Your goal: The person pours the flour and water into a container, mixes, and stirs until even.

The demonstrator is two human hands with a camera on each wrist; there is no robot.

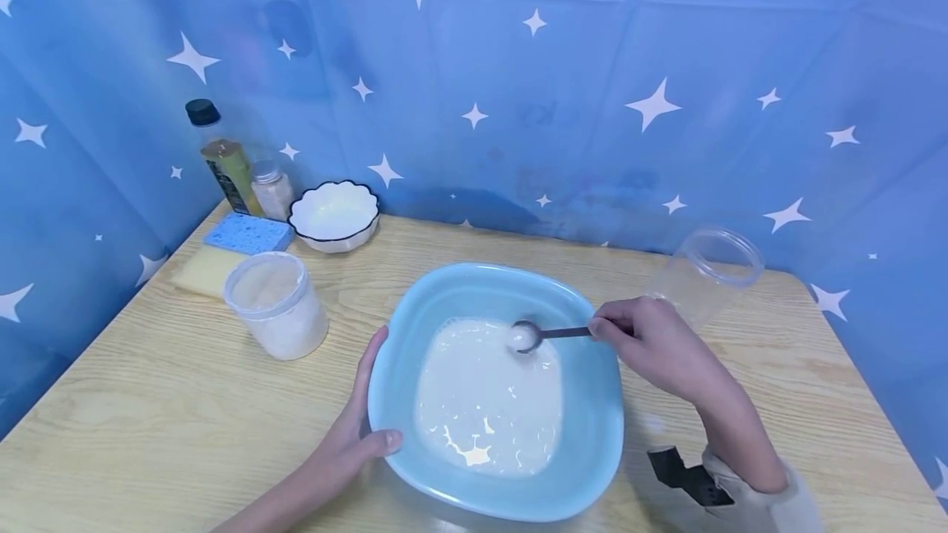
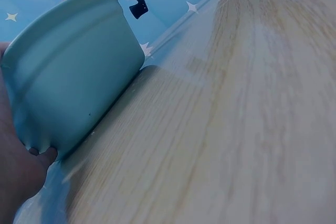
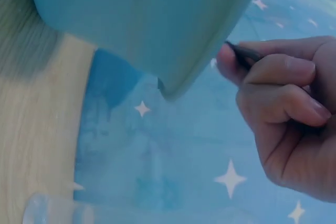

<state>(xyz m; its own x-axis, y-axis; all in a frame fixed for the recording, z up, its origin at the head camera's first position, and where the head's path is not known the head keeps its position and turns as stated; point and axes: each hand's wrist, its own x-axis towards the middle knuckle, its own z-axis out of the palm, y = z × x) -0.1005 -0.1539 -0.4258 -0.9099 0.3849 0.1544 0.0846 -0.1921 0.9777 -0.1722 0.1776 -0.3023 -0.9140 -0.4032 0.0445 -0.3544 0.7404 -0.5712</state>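
Note:
A light blue basin [image 1: 592, 426] stands on the table with white, glossy liquid [image 1: 485, 401] in it. My left hand [image 1: 359, 426] grips its left side, the thumb over the rim and the fingers along the outer wall. Between thumb and fingers my right hand [image 1: 652, 340] pinches the dark handle of a measuring spoon [image 1: 566, 333]. The spoon's round bowl is at the liquid's far right part with something white in it; whether it touches the surface I cannot tell. In the right wrist view the handle's end [image 3: 244, 53] shows in curled fingers, beside the basin's outer wall [image 3: 142, 19].
Left of the basin stands a tub of white contents [image 1: 289, 319]. Behind it are a yellow sponge [image 1: 203, 270], a blue sponge [image 1: 249, 233], a scalloped white bowl [image 1: 336, 212], a small jar [image 1: 272, 192] and an oil bottle [image 1: 231, 171]. A clear plastic container [image 1: 699, 278] is at the back right.

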